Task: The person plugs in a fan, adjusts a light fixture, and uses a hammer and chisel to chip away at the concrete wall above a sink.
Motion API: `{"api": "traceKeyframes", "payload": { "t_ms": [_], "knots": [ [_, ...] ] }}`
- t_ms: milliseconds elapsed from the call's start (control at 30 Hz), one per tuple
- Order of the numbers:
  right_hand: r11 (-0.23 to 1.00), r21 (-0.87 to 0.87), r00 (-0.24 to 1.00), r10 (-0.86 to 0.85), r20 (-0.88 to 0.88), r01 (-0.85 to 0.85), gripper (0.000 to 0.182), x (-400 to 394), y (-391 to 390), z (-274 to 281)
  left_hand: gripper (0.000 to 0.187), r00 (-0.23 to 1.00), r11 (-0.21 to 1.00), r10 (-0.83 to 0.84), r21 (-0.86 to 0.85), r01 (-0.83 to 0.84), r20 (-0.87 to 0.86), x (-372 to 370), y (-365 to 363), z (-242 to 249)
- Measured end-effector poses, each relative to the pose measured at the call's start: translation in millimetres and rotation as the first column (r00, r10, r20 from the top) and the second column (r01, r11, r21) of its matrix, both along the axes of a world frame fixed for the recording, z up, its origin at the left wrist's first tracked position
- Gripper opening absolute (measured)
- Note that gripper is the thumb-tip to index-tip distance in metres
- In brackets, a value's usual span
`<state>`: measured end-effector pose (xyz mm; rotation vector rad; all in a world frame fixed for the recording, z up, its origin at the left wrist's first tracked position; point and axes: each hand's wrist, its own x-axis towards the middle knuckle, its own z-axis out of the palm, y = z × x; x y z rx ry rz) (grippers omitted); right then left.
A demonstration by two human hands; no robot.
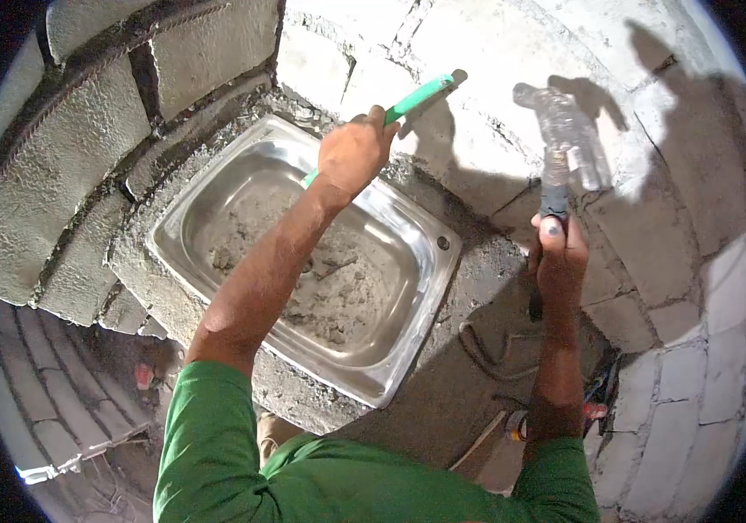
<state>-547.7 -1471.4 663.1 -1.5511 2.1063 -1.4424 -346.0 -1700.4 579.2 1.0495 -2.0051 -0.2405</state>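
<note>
My left hand is closed around a green-handled tool, whose one end points up and right toward the wall while the other shows below my fist, over the sink. Beneath my left forearm lies a steel sink with gray rubble and dust in its basin. On the right, my right hand grips the dark handle of a hammer. The hammer's shiny metal head is up, in front of the brightly lit block wall; its outline is partly washed out by glare.
Rough block walls rise on the left and behind the sink. Rubble and mortar edge the sink. A cable loops on the right below the ledge, near a thin stick. Shadows fall on the right wall.
</note>
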Motion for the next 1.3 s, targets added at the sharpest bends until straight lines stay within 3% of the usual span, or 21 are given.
{"api": "traceKeyframes", "payload": {
  "t_ms": [67, 133, 200, 267, 300, 333, 367, 400, 500, 567, 600, 667, 700, 767, 800, 867, 933, 1000, 1133, 1200, 1300],
  "knots": [
    [0.991, -0.131, 0.992, 0.022, 0.127, -0.005, 0.033, 6, -5, 4, 0.029, 0.999, 1.0, -0.014, 0.001, 0.014, -0.039, -3, 5, 8],
    [0.977, -0.188, 0.985, 0.12, 0.125, -0.095, 0.03, 8, -14, 4, 0.03, 1.0, 0.994, 0.013, 0.111, -0.013, 0.005, -4, 9, 18],
    [0.891, -0.425, 0.983, 0.182, 0.01, -0.161, 0.024, 5, -34, -10, 0.032, 1.0, 0.99, 0.01, 0.142, -0.01, 0.005, 0, 8, 21],
    [0.946, -0.287, 0.946, 0.052, -0.32, -0.149, 0.031, -13, -60, -26, 0.034, 1.0, 0.991, 0.003, 0.131, -0.004, 0.011, 1, 3, 17],
    [0.978, -0.183, 0.859, -0.011, -0.512, -0.097, 0.035, -21, -72, -33, 0.034, 1.0, 0.991, -0.002, 0.137, 0.0, 0.013, 2, 1, 17],
    [1.0, -0.001, 0.799, -0.007, -0.601, 0.009, 0.04, -25, -89, -28, 0.034, 1.0, 0.991, -0.012, 0.131, 0.01, 0.017, 4, 1, 19],
    [0.965, 0.238, 0.829, 0.044, -0.557, 0.108, 0.04, -9, -103, -6, 0.033, 0.999, 0.992, -0.028, 0.126, 0.025, 0.023, 4, 1, 19],
    [0.962, 0.221, 0.742, 0.028, -0.669, 0.163, 0.041, -5, -112, -4, 0.033, 0.999, 0.989, -0.02, 0.147, 0.013, 0.049, 1, -8, 13],
    [0.972, 0.179, 0.823, -0.025, -0.567, 0.153, 0.035, 18, -101, 12, 0.034, 0.996, 0.987, -0.023, 0.16, 0.01, 0.081, 9, -17, 8],
    [0.995, -0.087, 0.953, 0.018, -0.304, -0.047, 0.025, 18, -89, 10, 0.035, 0.995, 0.991, -0.009, 0.134, -0.004, 0.097, 11, -23, 2],
    [0.995, -0.086, 0.965, 0.02, -0.263, -0.044, 0.022, 17, -79, 17, 0.037, 0.977, 0.975, -0.083, 0.22, 0.038, 0.198, 18, -32, 2],
    [0.994, -0.103, 0.979, 0.013, -0.201, -0.035, 0.022, 21, -59, 36, 0.039, 0.98, 0.921, -0.11, 0.388, 0.038, 0.165, 52, -17, 33],
    [0.994, -0.11, 0.981, 0.0, -0.193, -0.022, 0.022, 21, -50, 42, 0.039, 0.977, 0.923, -0.121, 0.383, 0.046, 0.174, 54, -16, 42],
    [0.987, -0.067, 0.989, 0.147, 0.001, -0.147, 0.024, 21, -38, 48, 0.04, 0.984, 0.956, -0.045, 0.294, -0.009, 0.175, 57, -13, 50],
    [0.987, -0.067, 0.989, 0.146, 0.001, -0.146, 0.024, 24, -38, 46, 0.04, 0.984, 0.956, -0.046, 0.294, -0.008, 0.174, 54, -14, 51],
    [0.977, -0.132, 0.985, 0.17, 0.029, -0.165, 0.023, 30, -42, 39, 0.04, 0.969, 0.992, -0.03, 0.127, -0.002, 0.246, 39, -22, 57],
    [0.974, -0.13, 0.97, 0.201, 0.135, -0.184, 0.02, 26, -44, 27, 0.039, 0.961, 0.992, -0.007, 0.123, -0.028, 0.278, 30, -32, 62],
    [0.982, -0.121, 0.984, 0.158, 0.08, -0.148, 0.029, 26, -44, 22, 0.039, 0.924, 1.0, 0.004, 0.02, -0.012, 0.383, 27, -43, 61],
    [0.992, -0.086, 0.992, 0.098, 0.084, -0.091, 0.028, 30, -44, 25, 0.038, 0.936, 0.992, -0.017, 0.119, -0.027, 0.351, 28, -36, 68],
    [0.974, -0.147, 0.983, 0.181, 0.031, -0.175, 0.028, 31, -47, 27, 0.035, 0.942, 0.99, -0.026, 0.136, -0.021, 0.334, 30, -30, 64],
    [0.965, -0.183, 0.98, 0.196, 0.036, -0.186, 0.026, 33, -46, 23, 0.034, 0.943, 0.999, 0.029, 0.014, -0.035, 0.332, 33, -24, 53]
  ]
}}
